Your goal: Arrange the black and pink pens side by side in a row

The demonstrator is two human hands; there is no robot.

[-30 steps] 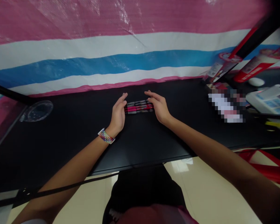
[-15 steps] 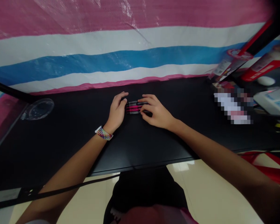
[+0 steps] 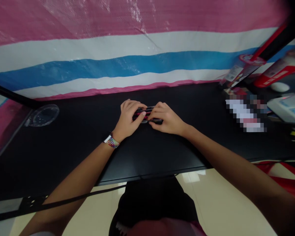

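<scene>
A small bundle of pens (image 3: 147,114), pink and dark-barrelled, lay side by side on the black table (image 3: 162,147), near its far edge and about midway across; the left hand (image 3: 127,119) curled its fingers over the bundle's left end, thumb beneath, grasping it; the right hand (image 3: 167,118) closed over the right end, fingertips pinching the nearest pen; the two hands nearly met above the pens. The step in hand looked to be gathering the pens into one tight bunch; the next move would call for an even squeeze from both ends so none slid out. A striped pink, white and blue sheet (image 3: 113,62) hung behind; a clear plastic lid (image 3: 43,115) lay far left; red-labelled packages (image 3: 243,70) stood far right, their writing too blurred to read; a braided wristband (image 3: 111,141) circled the left wrist.
</scene>
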